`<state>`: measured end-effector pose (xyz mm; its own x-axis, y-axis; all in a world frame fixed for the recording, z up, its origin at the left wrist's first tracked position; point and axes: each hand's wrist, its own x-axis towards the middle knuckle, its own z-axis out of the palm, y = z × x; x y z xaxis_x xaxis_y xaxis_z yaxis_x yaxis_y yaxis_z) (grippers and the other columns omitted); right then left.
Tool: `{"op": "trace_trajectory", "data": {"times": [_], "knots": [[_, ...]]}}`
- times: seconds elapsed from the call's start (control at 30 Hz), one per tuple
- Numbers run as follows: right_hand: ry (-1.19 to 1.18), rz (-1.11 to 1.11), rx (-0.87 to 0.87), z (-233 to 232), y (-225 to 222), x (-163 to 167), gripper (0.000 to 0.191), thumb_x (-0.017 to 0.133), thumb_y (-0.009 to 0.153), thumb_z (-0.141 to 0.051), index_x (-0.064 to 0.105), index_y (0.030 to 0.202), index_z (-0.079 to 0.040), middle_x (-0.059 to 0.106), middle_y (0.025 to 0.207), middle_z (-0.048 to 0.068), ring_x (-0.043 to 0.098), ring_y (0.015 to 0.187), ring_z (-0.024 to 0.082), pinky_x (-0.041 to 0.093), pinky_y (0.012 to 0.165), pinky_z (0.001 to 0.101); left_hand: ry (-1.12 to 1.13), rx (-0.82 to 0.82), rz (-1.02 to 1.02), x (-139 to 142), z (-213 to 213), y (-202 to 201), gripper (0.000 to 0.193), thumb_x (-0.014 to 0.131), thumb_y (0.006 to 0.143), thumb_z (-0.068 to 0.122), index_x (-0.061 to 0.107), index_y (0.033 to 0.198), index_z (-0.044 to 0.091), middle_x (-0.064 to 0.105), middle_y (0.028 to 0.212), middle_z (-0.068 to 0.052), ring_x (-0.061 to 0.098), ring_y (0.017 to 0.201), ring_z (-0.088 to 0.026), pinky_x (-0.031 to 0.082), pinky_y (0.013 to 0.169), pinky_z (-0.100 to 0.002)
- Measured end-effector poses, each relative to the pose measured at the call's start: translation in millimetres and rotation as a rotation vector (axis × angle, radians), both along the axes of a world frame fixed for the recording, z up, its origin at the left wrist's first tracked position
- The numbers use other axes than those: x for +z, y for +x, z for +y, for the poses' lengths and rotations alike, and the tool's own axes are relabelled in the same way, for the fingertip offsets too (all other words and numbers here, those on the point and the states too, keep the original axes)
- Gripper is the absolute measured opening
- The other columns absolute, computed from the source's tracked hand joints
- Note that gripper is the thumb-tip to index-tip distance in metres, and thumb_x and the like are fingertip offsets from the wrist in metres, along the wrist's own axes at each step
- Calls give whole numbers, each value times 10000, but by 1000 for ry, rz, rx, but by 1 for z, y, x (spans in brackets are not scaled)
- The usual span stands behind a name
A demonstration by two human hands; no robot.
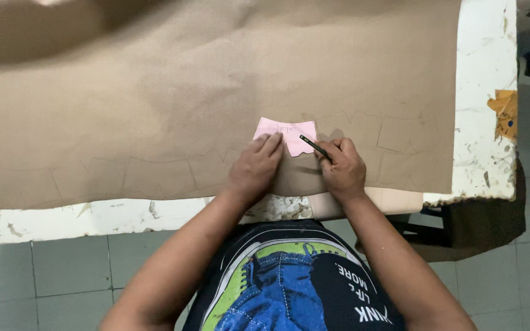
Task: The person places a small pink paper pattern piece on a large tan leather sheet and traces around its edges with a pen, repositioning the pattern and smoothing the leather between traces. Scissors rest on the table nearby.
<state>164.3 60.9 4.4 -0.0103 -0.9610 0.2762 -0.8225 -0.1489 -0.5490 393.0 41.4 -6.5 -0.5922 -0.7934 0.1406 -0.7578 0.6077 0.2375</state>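
While the left hand (256, 167) presses its flat fingers on the pink paper template (286, 135), the right hand (341, 168) grips a dark pencil (313, 146) at its edge. The template looks light, thin and probably prone to sliding on the brown fabric (185, 92); hold it by pressing down beside the traced edge.

Left hand (256, 168), forearm entering from 7 o'clock, lies palm-down with fingers extended flat toward 1 o'clock. Right hand (341, 168), forearm entering from 5 o'clock, is curled in a writing grip, knuckles uppermost.
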Motion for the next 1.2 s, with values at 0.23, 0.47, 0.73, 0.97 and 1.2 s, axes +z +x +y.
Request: {"op": "trace_trajectory", "data": {"times": [0.23,0.47,0.73,0.97,1.2], "knots": [[129,-58,40,-15,0,19,179,773,863,-177,777,1027,-104,643,964,84,669,845,252,543,726,369,-135,-51,-72,6,27,-33,577,508,976,270,535,1400,-120,431,1537,-262,443,1400,-416,367,1174,-546],[152,-295,296,-55,44,68,177,649,1042,-206,716,1081,-47,715,976,95,706,825,221,557,735,344,-27,-94,-182,-1,26,-31,531,515,930,253,556,1330,-93,438,1495,-282,444,1354,-454,363,1129,-573],[435,-247,464,-76,100,62,156,665,976,-218,706,1024,-76,754,876,105,739,798,250,561,711,367,70,-93,25,-20,20,-21,430,553,894,169,598,1274,-27,578,1344,-244,484,1321,-410,326,1162,-529],[394,-96,509,-83,109,55,162,682,966,-244,721,1021,-96,745,845,119,733,788,302,560,701,399,149,-79,119,-10,16,-14,431,574,898,174,607,1267,-45,596,1294,-250,504,1278,-407,355,1149,-514],[142,-5,476,-105,100,59,137,687,990,-209,709,1021,-77,713,832,145,693,778,356,539,678,442,-39,-93,110,2,19,-8,452,568,880,241,658,1215,-50,553,1395,-243,450,1315,-445,398,1100,-553]]}}
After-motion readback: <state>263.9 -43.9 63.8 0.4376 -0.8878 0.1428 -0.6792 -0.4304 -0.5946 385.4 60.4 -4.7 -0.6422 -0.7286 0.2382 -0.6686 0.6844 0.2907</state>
